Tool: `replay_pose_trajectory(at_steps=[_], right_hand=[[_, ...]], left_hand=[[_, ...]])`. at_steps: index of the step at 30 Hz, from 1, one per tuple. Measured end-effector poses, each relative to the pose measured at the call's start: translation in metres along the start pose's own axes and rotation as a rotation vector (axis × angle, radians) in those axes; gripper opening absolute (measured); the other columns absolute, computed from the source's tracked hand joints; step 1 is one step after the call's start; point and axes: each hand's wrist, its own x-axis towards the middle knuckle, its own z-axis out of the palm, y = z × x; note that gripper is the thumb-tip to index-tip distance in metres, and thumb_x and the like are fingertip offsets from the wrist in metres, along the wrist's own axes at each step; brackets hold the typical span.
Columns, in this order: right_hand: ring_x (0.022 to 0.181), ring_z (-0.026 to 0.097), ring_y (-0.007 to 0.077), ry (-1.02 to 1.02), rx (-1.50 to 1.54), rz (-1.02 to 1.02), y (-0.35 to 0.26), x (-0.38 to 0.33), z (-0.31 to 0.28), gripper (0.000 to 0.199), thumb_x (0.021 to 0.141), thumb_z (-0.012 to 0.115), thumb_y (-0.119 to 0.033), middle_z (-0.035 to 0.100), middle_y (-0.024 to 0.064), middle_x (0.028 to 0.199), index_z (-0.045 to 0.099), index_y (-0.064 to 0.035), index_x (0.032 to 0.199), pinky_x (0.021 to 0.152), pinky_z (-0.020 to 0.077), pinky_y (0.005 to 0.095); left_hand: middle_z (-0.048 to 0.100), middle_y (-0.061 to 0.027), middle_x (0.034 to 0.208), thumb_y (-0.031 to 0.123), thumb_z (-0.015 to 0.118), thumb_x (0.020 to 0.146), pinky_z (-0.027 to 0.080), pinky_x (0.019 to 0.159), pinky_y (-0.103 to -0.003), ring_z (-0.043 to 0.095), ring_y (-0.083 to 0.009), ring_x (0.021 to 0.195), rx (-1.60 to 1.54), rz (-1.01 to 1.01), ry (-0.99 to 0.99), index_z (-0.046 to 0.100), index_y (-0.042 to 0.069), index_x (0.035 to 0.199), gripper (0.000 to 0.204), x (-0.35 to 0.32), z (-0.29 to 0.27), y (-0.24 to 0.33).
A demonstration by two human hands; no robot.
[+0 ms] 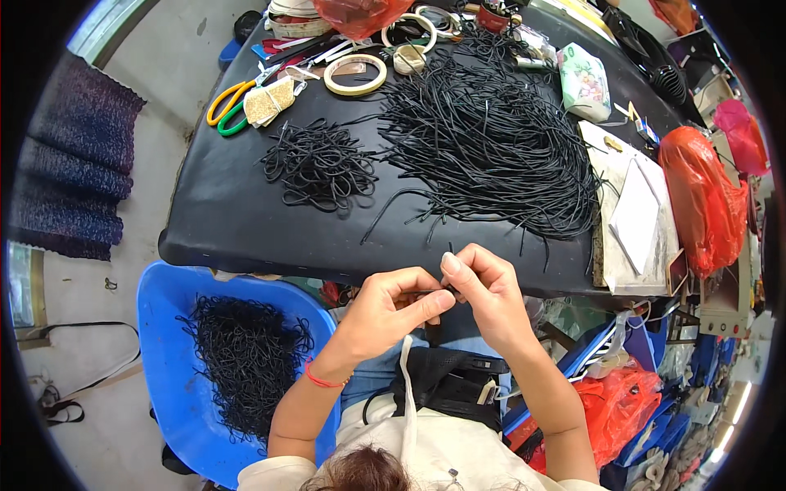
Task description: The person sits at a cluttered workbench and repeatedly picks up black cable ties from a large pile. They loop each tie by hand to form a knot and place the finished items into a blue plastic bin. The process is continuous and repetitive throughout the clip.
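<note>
In front of my body, just off the table's near edge, both hands meet with fingertips close together. My left hand (397,307) is closed in a pinch on a thin black cord (422,291). Thumb and fingers of my right hand (481,286) press on the same cord, and a short end pokes up above them. The cord's middle is mostly hidden by the fingers. Beyond my hands, a large pile of long black cords (499,155) spreads over the black table (270,233). A smaller heap of looped black cords (319,164) lies to its left.
At lower left stands a blue tub (168,352) with tangled black cords (246,360). Scissors (229,106), a tape roll (354,75) and a tissue pack (584,82) sit at the back. To the right are a pale board (614,213) and a red plastic bag (700,200).
</note>
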Motion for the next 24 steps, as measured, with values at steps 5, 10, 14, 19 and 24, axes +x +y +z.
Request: replay_pose_trajectory(at_steps=[5,10,14,19,24], right_hand=[[0.058,0.048,0.0025,0.171,-0.023,-0.103,0.002,-0.002,0.005,0.028,0.091,0.055,-0.020,0.051,-0.0031,0.062,0.050,-0.0038,0.068,0.052,0.0392,0.0186],[0.053,0.039,0.0016,0.330,-0.008,-0.058,0.012,0.007,0.000,0.029,0.088,0.057,-0.015,0.048,-0.0043,0.059,0.049,-0.0048,0.062,0.047,0.0307,0.0197],[0.055,0.036,0.0013,0.330,0.006,-0.037,0.021,0.013,-0.007,0.027,0.087,0.059,-0.018,0.049,-0.0046,0.061,0.052,-0.0044,0.065,0.048,0.0280,0.0197],[0.060,0.042,0.0020,0.217,0.086,0.114,-0.004,0.006,-0.016,0.022,0.086,0.062,-0.023,0.055,-0.0036,0.069,0.061,-0.0020,0.080,0.054,0.0332,0.0181],[0.064,0.045,0.0022,0.095,0.037,0.046,0.007,-0.008,-0.018,0.018,0.086,0.063,-0.020,0.058,-0.0029,0.074,0.061,-0.0021,0.089,0.056,0.0359,0.0178]], left_hand=[[0.055,0.0036,0.071,0.011,0.060,0.087,0.038,0.055,-0.016,0.046,-0.0005,0.063,-0.020,0.040,0.065,0.061,0.000,0.093,0.013,0.000,0.013,-0.008],[0.053,0.0059,0.067,0.010,0.060,0.087,0.032,0.048,-0.017,0.040,0.0005,0.056,0.103,0.133,0.133,0.062,0.001,0.093,0.012,-0.001,0.027,-0.028],[0.062,0.0009,0.082,0.010,0.058,0.088,0.039,0.056,-0.017,0.046,-0.0011,0.065,0.151,0.069,0.116,0.061,-0.001,0.097,0.015,0.004,0.023,-0.031],[0.063,-0.0014,0.083,0.013,0.058,0.088,0.043,0.061,-0.018,0.050,-0.0042,0.066,0.053,0.034,0.025,0.061,0.000,0.096,0.015,0.014,-0.007,-0.014],[0.063,-0.0039,0.084,0.012,0.059,0.088,0.047,0.065,-0.020,0.057,-0.0063,0.073,-0.034,0.098,0.133,0.062,0.000,0.097,0.015,0.014,0.000,-0.009]])
